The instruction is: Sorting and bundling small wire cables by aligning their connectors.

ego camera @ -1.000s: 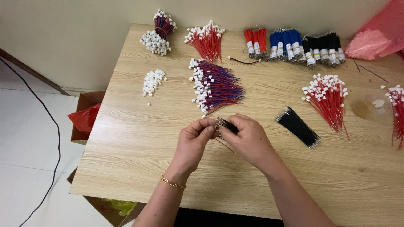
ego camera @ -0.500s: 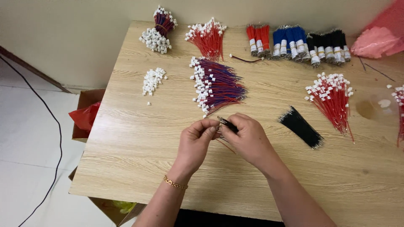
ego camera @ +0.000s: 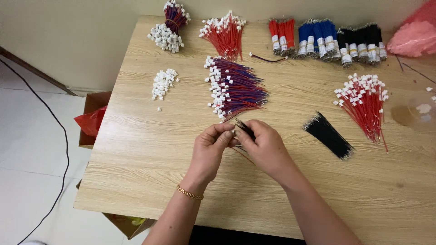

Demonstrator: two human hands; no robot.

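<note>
Holding: I've got both hands together at frame centre, fingertips meeting over a small bunch of thin wires (ego camera: 244, 129).
Left hand: my left hand (ego camera: 210, 152) pinches something tiny at its fingertips, right against the wire ends; too small to tell what. Gold bracelet (ego camera: 189, 193) on that wrist.
Right hand: my right hand (ego camera: 265, 145) is closed around the dark wire bunch, ends poking out toward upper left of the fist; one loose strand trails down under the hands.
Wire position: held just above the wooden table (ego camera: 150, 149), centre of frame, just below the purple pile.
Purple pile: big fan of blue-red wires with white connectors (ego camera: 236, 88), directly above my hands, near but apart.
White bits: small heap of loose white connectors (ego camera: 163, 83), upper left of the table.
Back row: bundled purple wires with white plugs (ego camera: 169, 25) at top left, red wire fan (ego camera: 225, 32) beside it, then banded bundles of red (ego camera: 280, 36), blue (ego camera: 315, 38) and black (ego camera: 361, 40) wires along the top edge.
Right side: red wires with white connectors (ego camera: 364, 102) at right; black wire bundle (ego camera: 328, 134) just left of them, right of my hands.
Corner: pink plastic bag (ego camera: 415, 36), top right.
Floor: cardboard box with a red bag (ego camera: 93, 120) at left, black cable (ego camera: 54, 122) across the tiles.
</note>
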